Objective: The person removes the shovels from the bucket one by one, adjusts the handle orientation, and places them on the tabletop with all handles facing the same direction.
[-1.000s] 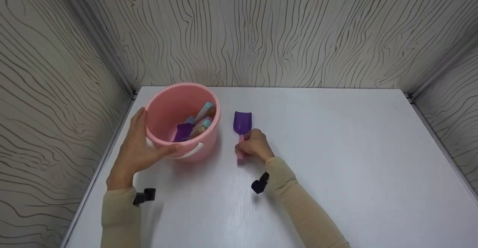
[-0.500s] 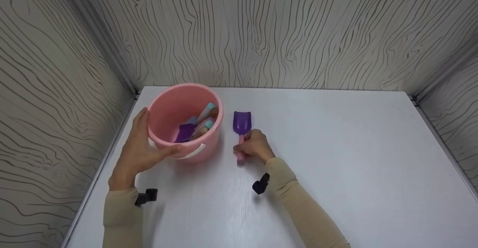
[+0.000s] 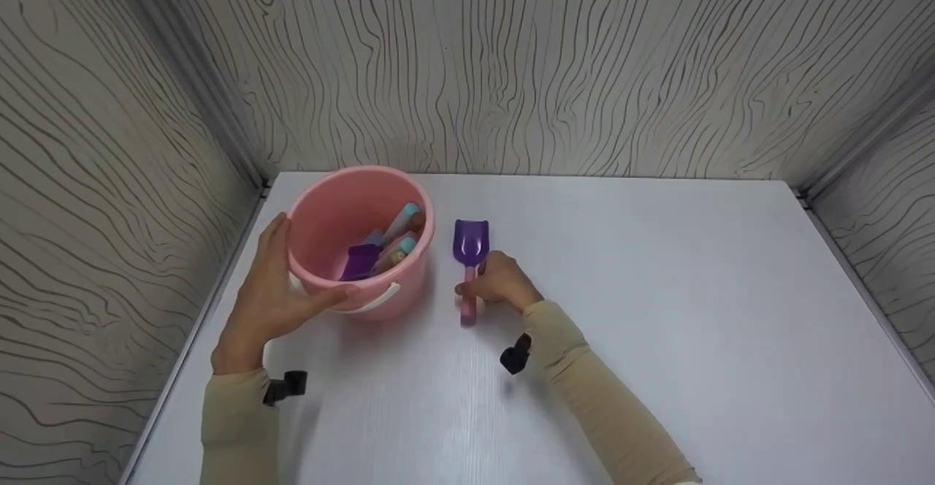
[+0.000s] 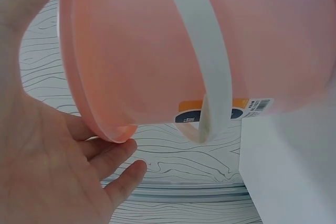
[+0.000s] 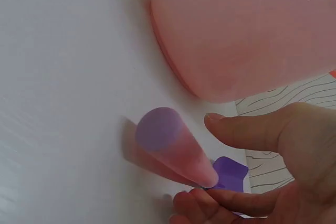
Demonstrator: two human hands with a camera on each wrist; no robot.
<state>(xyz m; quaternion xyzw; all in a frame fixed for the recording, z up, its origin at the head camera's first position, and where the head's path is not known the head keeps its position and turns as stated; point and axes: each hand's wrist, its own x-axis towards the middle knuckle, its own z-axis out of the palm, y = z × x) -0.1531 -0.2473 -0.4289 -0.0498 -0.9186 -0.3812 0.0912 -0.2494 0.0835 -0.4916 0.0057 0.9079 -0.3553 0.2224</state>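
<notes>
The pink bucket (image 3: 343,211) is held at the rim by the left hand (image 3: 272,293), grip clamped. At its 3 o'clock, the scoop (image 3: 469,273), blade toward 12, is touched by the right hand (image 3: 504,283), grip apart.

The wrist (image 3: 529,299) behind the right grip (image 3: 499,280) has shifted slightly rightward from the shovel (image 3: 471,242).

Head looks down; close wrist views share bucket (image 5: 247,32).

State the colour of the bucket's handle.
White; the handle shows best in the left wrist view.
</notes>
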